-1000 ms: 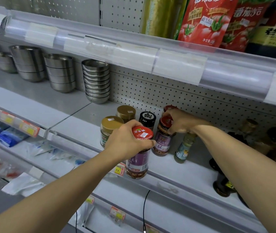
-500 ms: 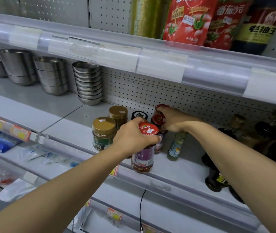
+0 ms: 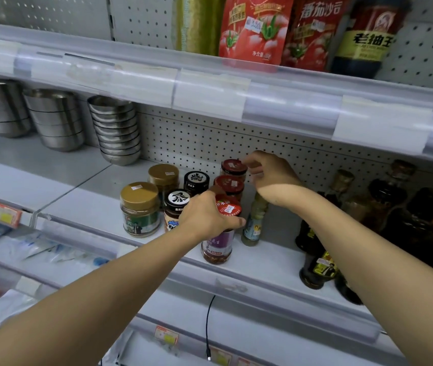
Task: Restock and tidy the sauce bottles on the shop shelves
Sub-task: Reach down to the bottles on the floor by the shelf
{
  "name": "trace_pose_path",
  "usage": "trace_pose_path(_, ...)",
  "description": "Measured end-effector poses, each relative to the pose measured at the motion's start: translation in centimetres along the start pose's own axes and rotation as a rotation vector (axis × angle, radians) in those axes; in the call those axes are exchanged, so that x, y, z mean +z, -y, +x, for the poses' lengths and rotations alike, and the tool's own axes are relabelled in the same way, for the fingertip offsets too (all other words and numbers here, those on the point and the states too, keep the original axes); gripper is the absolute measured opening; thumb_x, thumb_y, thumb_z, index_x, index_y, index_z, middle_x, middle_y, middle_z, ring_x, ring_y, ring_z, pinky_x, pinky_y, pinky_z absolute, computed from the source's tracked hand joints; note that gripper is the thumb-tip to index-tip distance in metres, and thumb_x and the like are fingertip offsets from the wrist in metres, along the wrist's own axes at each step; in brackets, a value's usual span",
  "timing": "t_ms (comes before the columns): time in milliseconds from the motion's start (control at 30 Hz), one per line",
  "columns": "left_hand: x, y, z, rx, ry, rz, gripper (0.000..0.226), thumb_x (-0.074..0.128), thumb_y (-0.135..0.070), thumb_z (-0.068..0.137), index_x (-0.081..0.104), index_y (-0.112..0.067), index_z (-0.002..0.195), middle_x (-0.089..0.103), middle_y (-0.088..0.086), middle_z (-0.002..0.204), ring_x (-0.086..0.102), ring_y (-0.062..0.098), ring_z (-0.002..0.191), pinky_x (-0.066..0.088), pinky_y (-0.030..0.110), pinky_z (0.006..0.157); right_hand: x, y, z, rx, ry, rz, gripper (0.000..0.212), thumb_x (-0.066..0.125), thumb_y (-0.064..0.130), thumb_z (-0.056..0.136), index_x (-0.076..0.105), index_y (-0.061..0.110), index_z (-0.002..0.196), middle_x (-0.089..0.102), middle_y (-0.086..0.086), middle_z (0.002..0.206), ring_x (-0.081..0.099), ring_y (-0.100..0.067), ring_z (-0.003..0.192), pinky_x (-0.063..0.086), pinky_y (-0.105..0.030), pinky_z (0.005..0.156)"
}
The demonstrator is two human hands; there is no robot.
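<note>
My left hand (image 3: 206,216) grips the red lid of a purple-labelled sauce jar (image 3: 218,245), which stands near the front edge of the white shelf (image 3: 265,262). Two more red-lidded jars (image 3: 229,183) (image 3: 234,167) line up behind it. My right hand (image 3: 272,174) hovers beside the rear one, fingers loosely curled and apart, fingertips at its lid. Left of this row stand two black-lidded jars (image 3: 177,199) (image 3: 196,178) and two gold-lidded jars (image 3: 139,197) (image 3: 163,174). A small pale bottle (image 3: 254,224) stands under my right wrist.
Dark sauce bottles (image 3: 315,269) crowd the shelf's right end. Stacks of steel bowls (image 3: 117,129) sit at the back left. On the upper shelf are red tomato sauce pouches (image 3: 255,30) and a soy sauce bottle (image 3: 366,35). Packets lie on the lower shelf (image 3: 51,253).
My left hand has carried the purple-labelled jar back onto the shelf, in front of the red-lidded jars. My right hand has come off the middle jar's lid and opened beside the rear jar.
</note>
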State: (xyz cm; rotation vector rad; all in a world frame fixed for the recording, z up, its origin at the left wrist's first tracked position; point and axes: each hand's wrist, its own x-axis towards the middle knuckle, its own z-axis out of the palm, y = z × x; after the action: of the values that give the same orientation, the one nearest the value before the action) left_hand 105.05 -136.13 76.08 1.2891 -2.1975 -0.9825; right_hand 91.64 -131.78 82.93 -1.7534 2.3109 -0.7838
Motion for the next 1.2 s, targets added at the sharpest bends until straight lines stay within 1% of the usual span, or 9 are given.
trace_pose_path(133,0.2,-0.3,-0.1,-0.011,-0.067,0.105,0.077,0.078,-0.055,0.061,0.048,-0.024,0.125,0.063,0.002,0.111,0.06,0.024,0.1,0.054,0.038,0.081,0.3,-0.7,-0.6,0.006,-0.027,0.064,0.041,0.045,-0.007,0.089,0.056,0.015,0.122,0.057,-0.003,0.127,0.053,-0.014,0.112,0.042,-0.023,0.09)
trace_pose_path(300,0.5,-0.5,-0.2,-0.076,-0.115,0.196,0.084,0.073,-0.066,0.06,0.046,-0.016,0.122,0.058,0.007,0.113,0.058,0.026,0.101,0.051,0.036,0.072,0.9,-1.4,-1.5,0.055,-0.021,0.131,0.038,0.046,-0.005,0.09,0.059,0.018,0.117,0.059,-0.001,0.116,0.055,-0.012,0.103,0.042,-0.022,0.085)
trace_pose_path(433,-0.2,-0.4,-0.7,-0.091,-0.036,0.047,0.086,0.065,-0.069,0.068,0.041,-0.011,0.127,0.055,0.005,0.117,0.055,0.023,0.104,0.05,0.038,0.082,1.8,-1.9,-2.6,0.105,-0.009,0.222,0.036,0.044,-0.009,0.086,0.06,0.023,0.09,0.064,-0.002,0.094,0.063,-0.016,0.084,0.052,-0.026,0.075)
trace_pose_path(533,-1.1,0.3,-1.5,-0.064,0.037,-0.105,0.07,0.042,-0.064,0.087,0.037,-0.013,0.135,0.055,0.006,0.129,0.054,0.022,0.112,0.045,0.037,0.093,3.0,-2.1,-4.0,0.114,0.01,0.266,0.037,0.042,-0.005,0.091,0.055,0.026,0.077,0.064,-0.003,0.083,0.067,-0.019,0.077,0.057,-0.032,0.075)
trace_pose_path(600,-1.6,0.9,-2.1,-0.089,0.076,-0.17,0.063,0.027,-0.059,0.094,0.036,-0.017,0.14,0.049,0.008,0.14,0.048,0.026,0.124,0.04,0.036,0.101,4.0,-2.2,-4.5,0.128,0.084,0.242,0.028,0.043,0.0,0.093,0.054,0.025,0.084,0.065,-0.004,0.087,0.066,-0.02,0.083,0.056,-0.035,0.079)
trace_pose_path(667,-1.8,1.4,-2.5,-0.186,0.136,-0.271,0.059,0.022,-0.056,0.096,0.038,-0.019,0.14,0.051,0.012,0.137,0.05,0.028,0.122,0.044,0.036,0.094,4.7,-2.1,-4.7,0.156,0.202,0.239,0.019,0.049,0.005,0.093,0.052,0.024,0.098,0.065,-0.004,0.095,0.065,-0.021,0.09,0.055,-0.04,0.084)
trace_pose_path(833,-2.3,1.6,-2.6,-0.289,0.221,-0.415,0.048,0.028,-0.049,0.099,0.04,-0.022,0.137,0.055,0.012,0.132,0.056,0.027,0.115,0.049,0.037,0.089,5.2,-1.3,-4.8,0.204,0.365,0.408,0.035,0.056,0.017,0.093,0.044,0.021,0.126,0.061,-0.001,0.111,0.062,-0.02,0.1,0.056,-0.038,0.085)
trace_pose_path(967,-2.6,1.3,-2.6,-0.269,0.24,-0.413,0.043,0.034,-0.044,0.099,0.04,-0.018,0.134,0.056,0.014,0.127,0.059,0.025,0.104,0.049,0.033,0.082,4.7,-1.4,-4.5,0.217,0.418,0.42,0.039,0.052,0.019,0.096,0.041,0.019,0.133,0.06,-0.006,0.121,0.061,-0.02,0.102,0.053,-0.034,0.085)
trace_pose_path(1200,-2.7,1.6,-2.6,-0.239,0.243,-0.394,0.041,0.033,-0.045,0.099,0.043,-0.017,0.128,0.059,0.01,0.119,0.059,0.021,0.098,0.051,0.03,0.076,4.6,-1.5,-4.2,0.236,0.454,0.435,0.042,0.051,0.018,0.096,0.038,0.022,0.136,0.061,-0.005,0.118,0.062,-0.021,0.1,0.054,-0.032,0.081)
